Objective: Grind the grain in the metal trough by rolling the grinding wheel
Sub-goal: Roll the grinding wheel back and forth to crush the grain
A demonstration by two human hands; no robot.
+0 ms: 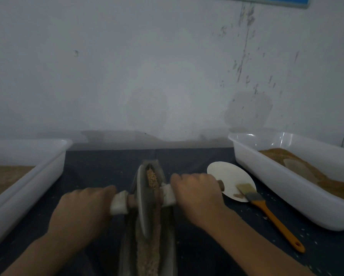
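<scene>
- Grinding wheel (pixel 144 198) sits mid metal trough (pixel 168 226), over grain (pixel 152 181).
- Left hand (pixel 83 212) & right hand (pixel 195 194) each wrapped tight on cloth-padded axle (pixel 168 194), either side of trough.
- Wheel prob heavy, stiff; hold padded ends, not rim.

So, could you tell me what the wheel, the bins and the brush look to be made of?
Wheel: dull grey metal, probably, with a thin hard edge. Bins: white plastic, smooth and slightly translucent. Brush: glossy orange handle, likely plastic, and pale bristles.

Dim, hazy, soft focus throughout; wide-angle bending at edges.
</scene>
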